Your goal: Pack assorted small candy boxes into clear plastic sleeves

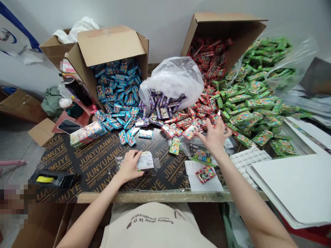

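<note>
My left hand (129,167) lies over a small packet with a white barcode label (145,161), on the black plywood tabletop (103,165). My right hand (213,136) is spread open just above the near edge of the red candy packets (207,65). It is next to a clear bag holding a printed packet (200,154). Blue packets (116,93) spill from a cardboard box (111,46), and purple packets (162,112) lie below a white plastic bag (173,77). Green packets (253,103) fill the right side. A red packet (205,174) rests on white paper (199,175).
A black tape dispenser (53,179) sits at the table's left. White boards (289,186) overlap the right end. A wooden strip (155,197) runs along the near edge. A black tumbler (76,90), a phone (68,126) and further cardboard stand at the left.
</note>
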`<state>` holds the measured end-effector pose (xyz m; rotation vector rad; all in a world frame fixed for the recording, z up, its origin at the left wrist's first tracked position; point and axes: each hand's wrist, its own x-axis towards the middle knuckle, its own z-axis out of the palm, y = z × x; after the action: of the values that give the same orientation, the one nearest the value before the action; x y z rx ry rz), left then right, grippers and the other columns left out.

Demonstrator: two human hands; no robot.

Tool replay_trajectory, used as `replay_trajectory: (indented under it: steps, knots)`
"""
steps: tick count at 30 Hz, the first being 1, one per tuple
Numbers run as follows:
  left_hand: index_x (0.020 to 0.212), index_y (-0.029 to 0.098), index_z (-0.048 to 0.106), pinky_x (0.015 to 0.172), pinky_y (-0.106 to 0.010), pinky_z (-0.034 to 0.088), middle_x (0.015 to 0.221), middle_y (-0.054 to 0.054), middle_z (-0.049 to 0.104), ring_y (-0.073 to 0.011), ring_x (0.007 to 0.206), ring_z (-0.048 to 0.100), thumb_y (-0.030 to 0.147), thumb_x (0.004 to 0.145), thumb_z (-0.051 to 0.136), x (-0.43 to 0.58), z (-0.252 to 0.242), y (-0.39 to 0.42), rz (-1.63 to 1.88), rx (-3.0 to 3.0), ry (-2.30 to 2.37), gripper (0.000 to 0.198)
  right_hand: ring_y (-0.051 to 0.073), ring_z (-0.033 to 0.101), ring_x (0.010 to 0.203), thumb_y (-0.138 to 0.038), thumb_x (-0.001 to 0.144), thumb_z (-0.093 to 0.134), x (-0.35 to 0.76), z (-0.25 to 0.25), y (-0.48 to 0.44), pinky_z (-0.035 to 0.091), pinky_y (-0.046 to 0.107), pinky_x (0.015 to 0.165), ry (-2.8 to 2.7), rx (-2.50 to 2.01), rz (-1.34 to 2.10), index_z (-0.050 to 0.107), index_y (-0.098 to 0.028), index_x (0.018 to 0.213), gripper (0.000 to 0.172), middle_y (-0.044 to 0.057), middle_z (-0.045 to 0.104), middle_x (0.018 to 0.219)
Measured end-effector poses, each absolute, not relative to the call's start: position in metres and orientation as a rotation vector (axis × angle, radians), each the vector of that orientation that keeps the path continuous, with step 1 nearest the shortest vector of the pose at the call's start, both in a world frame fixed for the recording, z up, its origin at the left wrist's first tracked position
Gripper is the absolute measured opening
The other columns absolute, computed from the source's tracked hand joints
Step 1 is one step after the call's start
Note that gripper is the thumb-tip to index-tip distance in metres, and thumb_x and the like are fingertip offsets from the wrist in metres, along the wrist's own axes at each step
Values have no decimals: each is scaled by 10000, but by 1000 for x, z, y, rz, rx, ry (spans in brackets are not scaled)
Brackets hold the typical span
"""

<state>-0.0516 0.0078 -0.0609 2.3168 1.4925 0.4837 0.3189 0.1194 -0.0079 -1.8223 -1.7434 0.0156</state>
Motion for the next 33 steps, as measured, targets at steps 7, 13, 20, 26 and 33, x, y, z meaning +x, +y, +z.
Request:
replay_trajectory:
  steps: [7, 13, 20, 26, 33]
  knots:
    - [1393, 232, 421, 1020, -553, 370, 1260, -140, 516, -343, 1181, 478, 342, 574, 797, -29, -89, -12, 373, 2247, 1421, 907, 341, 447, 1271, -324, 819, 636, 178, -41, 209, 290, 494, 1029, -2488, -1431, -43, 463, -129, 1377, 616, 200, 532, 1362]
    - [1428, 235, 382, 1062, -507, 384, 1400, -160, 471, -313, 1290, 459, 411, 794, 669, -29, -62, 14, 850, 2087, 1540, 717, 240, 636, 815, -197, 895, 466, 156, -12, 174, 407, 367, 859, -2193, -1521, 128, 630, -125, 1164, 323, 110, 717, 869]
    - [1191, 125, 593, 909, -409, 503, 1094, -131, 677, -271, 1032, 633, 377, 813, 589, 23, -26, 38, 1120, 1370, 1351, 455, 214, 607, 842, -473, 932, 481, 177, 9, 53, 487, 346, 761, -2102, -1161, 829, 525, -199, 1346, 499, 76, 642, 915]
    - [1038, 124, 672, 653, -306, 547, 869, -73, 719, -173, 671, 658, 385, 685, 710, 24, -16, 16, 852, 672, 937, 440, 338, 401, 1287, -622, 703, 703, 214, -5, 31, 327, 522, 1063, -2208, -1080, 679, 299, -279, 1487, 946, 130, 422, 1400]
    - [1193, 153, 642, 923, -435, 485, 1131, -134, 687, -274, 1030, 637, 512, 798, 597, 2, -37, 2, 774, 1206, 1115, 536, 308, 509, 1156, -467, 700, 697, 219, -22, 13, 320, 466, 1018, -2187, -1180, 548, 413, -233, 1395, 787, 112, 566, 1236]
